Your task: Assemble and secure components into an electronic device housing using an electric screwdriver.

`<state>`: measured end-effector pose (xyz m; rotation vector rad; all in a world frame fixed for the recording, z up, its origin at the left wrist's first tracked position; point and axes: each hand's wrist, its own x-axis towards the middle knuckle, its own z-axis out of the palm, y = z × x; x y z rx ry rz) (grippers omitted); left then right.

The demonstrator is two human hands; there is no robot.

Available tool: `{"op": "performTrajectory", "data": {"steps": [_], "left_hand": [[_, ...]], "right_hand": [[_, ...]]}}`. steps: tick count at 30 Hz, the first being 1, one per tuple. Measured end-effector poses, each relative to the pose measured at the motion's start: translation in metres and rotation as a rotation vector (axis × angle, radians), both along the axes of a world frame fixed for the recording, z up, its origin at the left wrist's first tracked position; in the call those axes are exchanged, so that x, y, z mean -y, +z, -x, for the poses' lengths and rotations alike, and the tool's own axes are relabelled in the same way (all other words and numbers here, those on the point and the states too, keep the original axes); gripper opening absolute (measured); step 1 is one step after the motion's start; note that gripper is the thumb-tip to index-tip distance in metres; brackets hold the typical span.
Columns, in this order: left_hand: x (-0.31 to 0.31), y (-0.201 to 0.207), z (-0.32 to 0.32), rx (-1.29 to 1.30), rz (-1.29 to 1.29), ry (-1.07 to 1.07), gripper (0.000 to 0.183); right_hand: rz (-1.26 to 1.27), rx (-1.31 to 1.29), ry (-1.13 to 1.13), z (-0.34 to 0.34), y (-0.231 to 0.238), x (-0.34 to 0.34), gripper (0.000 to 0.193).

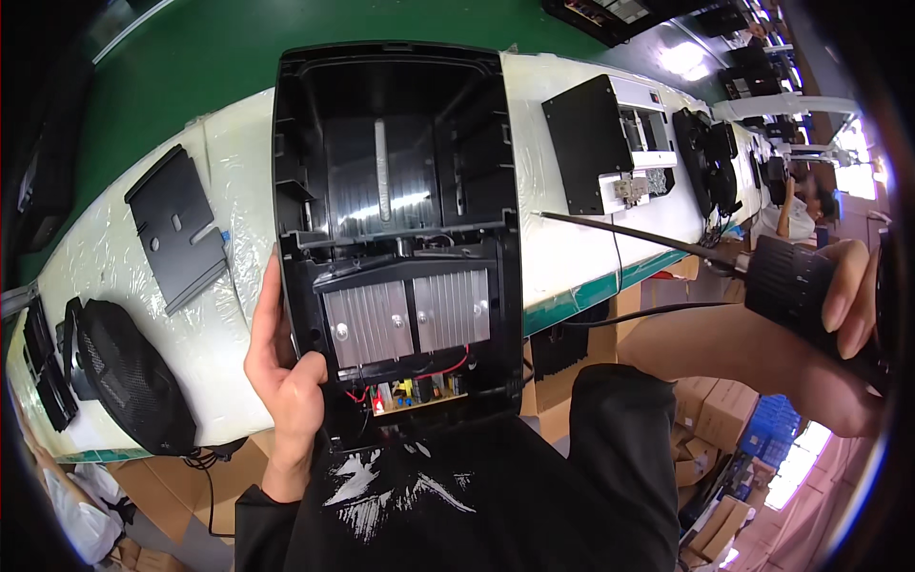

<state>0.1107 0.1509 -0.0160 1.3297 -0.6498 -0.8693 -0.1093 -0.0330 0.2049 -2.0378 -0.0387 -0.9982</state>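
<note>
A large open black plastic housing [477, 143] stands in front of me, tilted against my body. Inside its lower half sit two finned silver heat sinks [367, 322], and below them a small circuit board [419, 393] with red wires. My left hand [286, 381] grips the housing's left edge, thumb on the rim and fingers behind it. At the right, my right hand [850, 300] is wrapped round an electric screwdriver [783, 276]. Its long bit points left toward the housing, and the tip appears just right of the housing's edge; whether they touch I cannot tell.
The white film-covered bench [229, 353] runs across the view. On its left lie a flat black panel [176, 229] and a black mesh-covered part [133, 377]. To the right stands a black-and-white box-shaped unit [596, 143]. Cardboard boxes [724, 415] and a co-worker [796, 210] are farther right.
</note>
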Motion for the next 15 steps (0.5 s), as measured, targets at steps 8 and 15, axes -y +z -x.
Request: {"op": "performTrajectory", "data": {"steps": [8, 15], "left_hand": [[-0.003, -0.004, 0.001, 0.002, 0.021, 0.012, 0.087], [-0.003, -0.005, 0.002, -0.003, 0.01, 0.028, 0.089]], "right_hand": [[-0.145, 0.022, 0.05, -0.033, -0.047, 0.004, 0.074], [-0.272, 0.054, 0.053, -0.029, -0.079, 0.013, 0.083]]}}
